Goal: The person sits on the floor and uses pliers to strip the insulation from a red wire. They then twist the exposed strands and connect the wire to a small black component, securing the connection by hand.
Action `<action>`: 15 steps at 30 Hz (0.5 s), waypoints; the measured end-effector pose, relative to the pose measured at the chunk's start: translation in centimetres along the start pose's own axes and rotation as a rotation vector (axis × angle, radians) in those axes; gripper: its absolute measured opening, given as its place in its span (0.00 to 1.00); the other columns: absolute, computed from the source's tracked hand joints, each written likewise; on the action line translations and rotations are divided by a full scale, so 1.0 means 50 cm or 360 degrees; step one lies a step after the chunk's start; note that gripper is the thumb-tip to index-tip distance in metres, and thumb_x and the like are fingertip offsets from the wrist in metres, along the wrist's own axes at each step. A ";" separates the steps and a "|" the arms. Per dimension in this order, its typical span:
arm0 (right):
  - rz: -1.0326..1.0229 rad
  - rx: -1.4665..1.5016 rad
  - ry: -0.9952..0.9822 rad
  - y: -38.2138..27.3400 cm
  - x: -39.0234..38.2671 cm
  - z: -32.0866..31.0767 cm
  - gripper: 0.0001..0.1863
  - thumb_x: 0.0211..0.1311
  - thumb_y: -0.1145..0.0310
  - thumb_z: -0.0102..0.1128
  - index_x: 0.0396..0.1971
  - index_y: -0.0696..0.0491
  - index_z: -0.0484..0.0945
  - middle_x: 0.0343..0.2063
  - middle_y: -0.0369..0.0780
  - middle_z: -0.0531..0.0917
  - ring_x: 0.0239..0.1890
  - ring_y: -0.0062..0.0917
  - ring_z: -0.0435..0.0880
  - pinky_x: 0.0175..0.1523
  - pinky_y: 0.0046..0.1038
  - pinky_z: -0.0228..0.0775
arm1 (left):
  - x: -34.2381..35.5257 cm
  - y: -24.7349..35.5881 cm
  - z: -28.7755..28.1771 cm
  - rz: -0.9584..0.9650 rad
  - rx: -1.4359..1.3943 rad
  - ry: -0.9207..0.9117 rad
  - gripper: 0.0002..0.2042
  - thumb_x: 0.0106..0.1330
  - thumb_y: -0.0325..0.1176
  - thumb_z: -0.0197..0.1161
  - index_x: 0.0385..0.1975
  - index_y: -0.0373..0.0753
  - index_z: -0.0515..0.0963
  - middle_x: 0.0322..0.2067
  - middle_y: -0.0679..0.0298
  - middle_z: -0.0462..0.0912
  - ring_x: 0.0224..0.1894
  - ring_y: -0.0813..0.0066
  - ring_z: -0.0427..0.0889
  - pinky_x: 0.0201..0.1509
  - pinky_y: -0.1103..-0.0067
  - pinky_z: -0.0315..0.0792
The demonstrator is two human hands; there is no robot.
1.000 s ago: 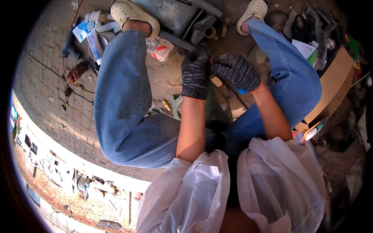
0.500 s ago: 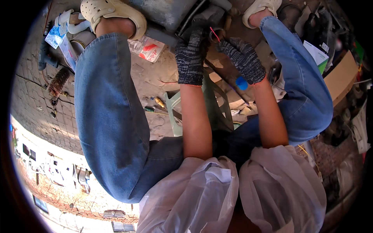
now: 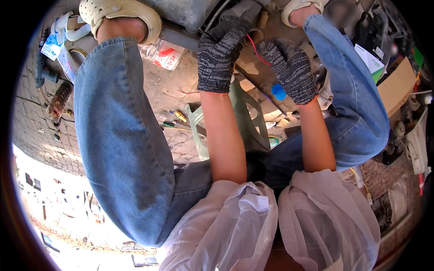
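Observation:
I wear dark grey speckled knit gloves with orange cuffs. My left hand (image 3: 217, 58) is closed at a dark part below a grey metal body (image 3: 185, 13); what its fingers hold is hidden. A short red wire (image 3: 257, 52) hangs out beside a round tube opening (image 3: 254, 37). My right hand (image 3: 289, 70) is curled at the lower end of that wire, its fingertips pinched on it. A thin dark rod (image 3: 257, 90) lies on the ground beneath, near a blue round object (image 3: 279, 92).
A green plastic stool (image 3: 195, 131) is under me, between my jeans-clad legs. To the left lie a drill (image 3: 41, 72), white pipes (image 3: 77, 32) and a rusty cylinder (image 3: 58, 101). A red-and-white package (image 3: 165, 56) lies by my left shoe. Cardboard (image 3: 395, 88) and black scraps crowd the right.
My hands, together a second ago, have moved apart, the right one rightward and slightly down since half a second ago. More of the red wire shows between them.

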State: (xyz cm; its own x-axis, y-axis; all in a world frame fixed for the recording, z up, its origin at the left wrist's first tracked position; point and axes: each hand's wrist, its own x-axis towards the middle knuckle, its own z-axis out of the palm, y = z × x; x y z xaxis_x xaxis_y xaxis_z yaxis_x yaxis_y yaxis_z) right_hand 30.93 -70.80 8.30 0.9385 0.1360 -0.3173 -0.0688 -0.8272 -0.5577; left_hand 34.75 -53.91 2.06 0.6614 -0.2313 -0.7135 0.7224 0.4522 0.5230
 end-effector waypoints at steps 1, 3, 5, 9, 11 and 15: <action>-0.0123 -0.0437 0.0186 -0.009 -0.011 -0.006 0.13 0.60 0.70 0.57 0.44 0.55 0.79 0.39 0.43 0.82 0.41 0.37 0.80 0.46 0.36 0.72 | -0.010 0.015 -0.002 -0.0025 -0.0068 -0.0040 0.14 0.58 0.37 0.68 0.38 0.33 0.81 0.29 0.61 0.83 0.26 0.73 0.81 0.26 0.77 0.77; -0.0139 -0.0627 0.0425 -0.034 -0.013 -0.014 0.12 0.60 0.70 0.57 0.44 0.56 0.79 0.39 0.42 0.81 0.40 0.37 0.80 0.46 0.36 0.72 | -0.016 0.019 -0.004 -0.0012 -0.0040 0.0009 0.14 0.59 0.37 0.67 0.38 0.33 0.81 0.31 0.61 0.83 0.26 0.72 0.82 0.26 0.76 0.77; 0.0108 -0.0165 0.0507 -0.068 0.010 -0.026 0.12 0.60 0.71 0.57 0.43 0.55 0.79 0.41 0.43 0.81 0.40 0.38 0.80 0.45 0.36 0.72 | -0.003 -0.008 0.007 0.0026 0.0138 0.0159 0.13 0.59 0.36 0.67 0.39 0.33 0.81 0.33 0.60 0.83 0.27 0.71 0.82 0.27 0.76 0.77; 0.0273 -0.0027 0.0619 -0.081 0.025 0.025 0.12 0.55 0.70 0.63 0.40 0.48 0.83 0.33 0.42 0.79 0.38 0.37 0.79 0.43 0.35 0.72 | 0.011 -0.038 -0.010 0.0075 -0.0110 0.0028 0.12 0.60 0.34 0.67 0.39 0.34 0.81 0.34 0.59 0.84 0.29 0.71 0.82 0.29 0.75 0.78; 0.0327 -0.0041 0.0634 -0.083 0.023 0.036 0.11 0.54 0.72 0.64 0.39 0.48 0.84 0.30 0.39 0.78 0.34 0.31 0.77 0.42 0.31 0.70 | 0.014 -0.044 -0.009 0.0090 -0.0147 0.0037 0.12 0.60 0.34 0.67 0.39 0.35 0.80 0.35 0.60 0.84 0.30 0.71 0.82 0.30 0.75 0.78; 0.0276 -0.0071 0.0627 -0.080 0.023 0.043 0.13 0.51 0.69 0.68 0.39 0.46 0.84 0.26 0.38 0.77 0.30 0.32 0.79 0.37 0.32 0.71 | 0.002 -0.034 -0.007 0.0001 -0.0306 0.0099 0.13 0.57 0.32 0.69 0.40 0.34 0.82 0.34 0.64 0.84 0.32 0.81 0.79 0.34 0.84 0.71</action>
State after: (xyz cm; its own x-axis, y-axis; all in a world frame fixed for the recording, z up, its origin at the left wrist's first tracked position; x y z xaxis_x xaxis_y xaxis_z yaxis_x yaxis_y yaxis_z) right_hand 31.57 -66.16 8.50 0.9724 -0.2188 -0.0815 -0.2305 -0.8432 -0.4857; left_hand 33.51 -54.41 0.97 0.6435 -0.1800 -0.7440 0.6664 0.6099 0.4289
